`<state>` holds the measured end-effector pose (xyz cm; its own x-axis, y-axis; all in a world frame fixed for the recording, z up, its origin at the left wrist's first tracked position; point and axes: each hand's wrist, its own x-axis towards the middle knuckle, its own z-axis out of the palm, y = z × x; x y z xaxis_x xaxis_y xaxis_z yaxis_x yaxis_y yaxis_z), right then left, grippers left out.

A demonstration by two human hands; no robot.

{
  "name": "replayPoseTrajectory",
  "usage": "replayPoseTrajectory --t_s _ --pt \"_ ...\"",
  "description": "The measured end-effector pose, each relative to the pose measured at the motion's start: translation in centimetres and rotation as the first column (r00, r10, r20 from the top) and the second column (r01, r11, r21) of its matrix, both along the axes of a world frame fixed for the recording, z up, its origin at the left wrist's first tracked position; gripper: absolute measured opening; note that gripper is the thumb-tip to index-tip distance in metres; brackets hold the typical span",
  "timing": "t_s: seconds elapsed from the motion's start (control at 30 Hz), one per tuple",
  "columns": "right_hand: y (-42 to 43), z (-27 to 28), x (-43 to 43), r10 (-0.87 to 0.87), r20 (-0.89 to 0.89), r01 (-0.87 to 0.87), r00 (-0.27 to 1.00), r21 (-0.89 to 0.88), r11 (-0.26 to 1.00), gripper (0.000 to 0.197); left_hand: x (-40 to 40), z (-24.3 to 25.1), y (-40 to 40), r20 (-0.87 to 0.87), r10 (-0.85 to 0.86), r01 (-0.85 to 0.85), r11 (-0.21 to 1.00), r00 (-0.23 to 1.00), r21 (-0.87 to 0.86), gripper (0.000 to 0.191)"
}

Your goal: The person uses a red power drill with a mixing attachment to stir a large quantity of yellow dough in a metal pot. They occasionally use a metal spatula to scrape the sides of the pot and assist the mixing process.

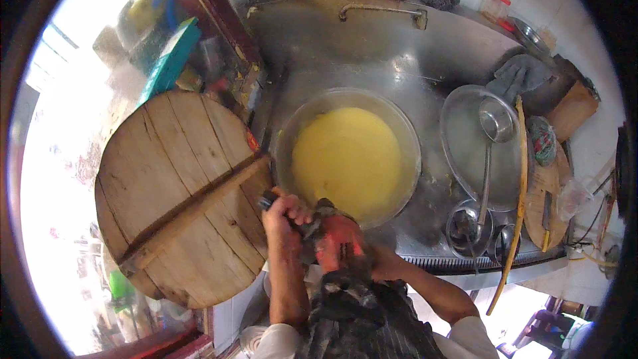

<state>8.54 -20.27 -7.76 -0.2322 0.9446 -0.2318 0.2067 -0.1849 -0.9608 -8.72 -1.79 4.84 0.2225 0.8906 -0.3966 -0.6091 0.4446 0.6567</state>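
Note:
A red-and-black power tool [341,242] points into a wide round metal pan [409,124] from the near side. My left hand [286,212] is closed around its black side handle, at the pan's lower left rim. At the tool's right side is my right hand [383,262], against its body, with most of the fingers hidden. Thick-looking yellow liquid [349,154] fills much of the pan, and its surface is fairly smooth. The tool's working end is not clearly visible at the liquid's near edge. A striped dark apron [369,324] lies below the tool.
A large round wooden lid [182,199] with a crossbar stands left, close to the pan. At right, a long-handled ladle [487,159] rests across a metal basin [451,149]. A wooden stick [521,184], small bowl [463,224] and cutting board [536,209] with a knife [547,219] lie nearby.

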Motion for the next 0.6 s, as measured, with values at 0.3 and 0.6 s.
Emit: replayPoseTrajectory --t_s 0.3,0.6 --pt "-1.2 -4.6 4.8 -0.324 -0.410 0.220 0.853 -0.280 0.934 0.057 7.8 -2.7 -2.5 -0.022 -0.104 0.105 0.994 0.994 0.035 0.015" --pt "-7.8 -4.4 5.3 -0.098 -0.216 0.079 0.971 -0.096 0.992 0.054 8.3 -1.1 -6.0 0.008 -0.214 0.214 0.976 0.977 0.047 0.019"
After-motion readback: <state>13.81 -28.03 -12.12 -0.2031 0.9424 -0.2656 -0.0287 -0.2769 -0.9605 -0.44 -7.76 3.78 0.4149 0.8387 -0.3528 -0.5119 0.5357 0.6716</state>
